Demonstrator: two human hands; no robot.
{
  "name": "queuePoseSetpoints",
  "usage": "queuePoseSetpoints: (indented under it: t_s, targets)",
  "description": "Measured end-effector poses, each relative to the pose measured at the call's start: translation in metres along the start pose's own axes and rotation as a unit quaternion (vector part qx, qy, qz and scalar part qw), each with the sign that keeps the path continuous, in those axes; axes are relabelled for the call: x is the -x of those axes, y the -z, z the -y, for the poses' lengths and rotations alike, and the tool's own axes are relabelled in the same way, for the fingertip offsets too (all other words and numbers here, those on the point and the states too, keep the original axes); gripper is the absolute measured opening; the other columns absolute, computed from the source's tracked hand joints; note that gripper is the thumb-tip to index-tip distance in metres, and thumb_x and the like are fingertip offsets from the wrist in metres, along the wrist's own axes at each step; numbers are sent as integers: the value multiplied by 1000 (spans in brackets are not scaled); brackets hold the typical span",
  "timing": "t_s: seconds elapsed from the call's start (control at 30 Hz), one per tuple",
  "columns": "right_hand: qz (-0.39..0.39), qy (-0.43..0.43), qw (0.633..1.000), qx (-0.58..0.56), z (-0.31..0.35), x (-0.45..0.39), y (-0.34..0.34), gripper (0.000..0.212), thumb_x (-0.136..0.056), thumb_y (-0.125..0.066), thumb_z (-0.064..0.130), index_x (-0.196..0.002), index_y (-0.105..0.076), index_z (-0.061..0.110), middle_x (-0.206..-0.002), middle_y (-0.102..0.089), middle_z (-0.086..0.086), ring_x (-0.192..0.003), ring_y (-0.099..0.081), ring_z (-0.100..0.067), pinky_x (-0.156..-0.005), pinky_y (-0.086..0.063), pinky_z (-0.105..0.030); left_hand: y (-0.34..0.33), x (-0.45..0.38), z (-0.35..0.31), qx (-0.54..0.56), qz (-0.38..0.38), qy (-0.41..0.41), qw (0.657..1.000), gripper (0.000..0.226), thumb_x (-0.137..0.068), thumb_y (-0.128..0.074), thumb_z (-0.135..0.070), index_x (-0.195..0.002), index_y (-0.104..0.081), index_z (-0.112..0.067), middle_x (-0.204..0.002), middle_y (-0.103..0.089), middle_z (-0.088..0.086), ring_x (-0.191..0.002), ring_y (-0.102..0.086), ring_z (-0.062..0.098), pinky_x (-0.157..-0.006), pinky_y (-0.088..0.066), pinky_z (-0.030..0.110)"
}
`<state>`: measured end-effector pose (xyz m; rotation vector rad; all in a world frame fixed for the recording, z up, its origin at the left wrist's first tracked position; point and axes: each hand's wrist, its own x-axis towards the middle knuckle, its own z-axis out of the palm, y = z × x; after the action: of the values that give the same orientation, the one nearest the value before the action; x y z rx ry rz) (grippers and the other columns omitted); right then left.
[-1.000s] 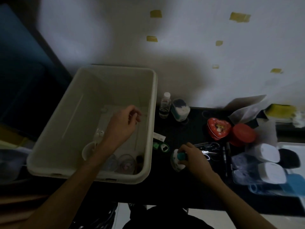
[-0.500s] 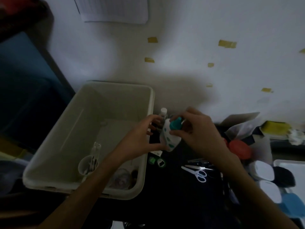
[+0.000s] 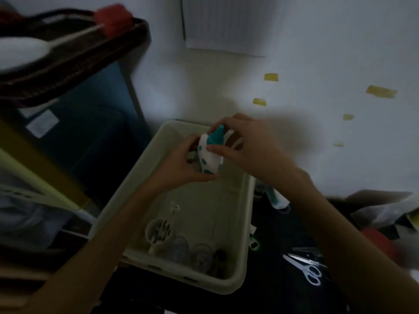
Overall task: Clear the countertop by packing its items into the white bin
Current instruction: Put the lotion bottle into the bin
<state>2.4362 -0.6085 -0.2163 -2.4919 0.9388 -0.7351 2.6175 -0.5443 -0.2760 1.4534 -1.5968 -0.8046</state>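
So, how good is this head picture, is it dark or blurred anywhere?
Head view: dim overall; the hands cast a soft shadow on the wall; the red brush at top left is motion-blurred; the scissors and white bin remain readable; wide-angle bending at the edges.

We see a dim, bluish picture. Right of the white bin, a broad soft shadow darkens the wall. The worktop beside the bin is nearly black. Left of it, edges smear and bend.
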Motion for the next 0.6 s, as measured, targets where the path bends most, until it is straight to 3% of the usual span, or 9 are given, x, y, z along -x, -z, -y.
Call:
queuePoseSetpoints:
  t_s: [0.17, 0.27, 0.37, 0.6]
  targets:
    - [10, -8, 1000, 8, -1, -37, -77, 36, -81, -73, 44, -92, -61, 11, -88, -56, -2, -74, -54, -17, -65, -44, -29, 41, 4, 58, -13, 38, 71, 997, 78, -69, -87, -22, -136, -49, -26, -127, -60, -9, -116, -57, 5, -94, -54, 32]
    - [36, -37, 999, 5, -3, -51, -121, 34, -85, -71, 42, -84, -49, 15, -83, -47, -1, -69, -46, -18, -62, -31, -27, 53, 7, 95, -51, 49, 109, 992, 72, -70, -86, -24, -133, -52, -22, -120, -63, -5, -109, -61, 8, -91, -56, 36]
    - [76, -71, 994, 14, -7, -59, -158, 34, -86, -69, 41, -87, -47, 16, -88, -46, -3, -72, -44, -17, -64, -31, -27, 58, 9, 124, -91, 47, 154, 983, 65, -74, -82, -25, -132, -53, -18, -116, -65, 0, -100, -66, 13, -90, -56, 38]
    - [151, -149, 977, 15, -15, -63, -226, 40, -81, -75, 42, -89, -57, 7, -94, -62, -16, -83, -62, -32, -63, -36, -29, 58, 15, 151, -181, 69, 219, 956, 45, -79, -76, -26, -120, -63, -10, -106, -70, 8, -95, -67, 20, -83, -55, 33]
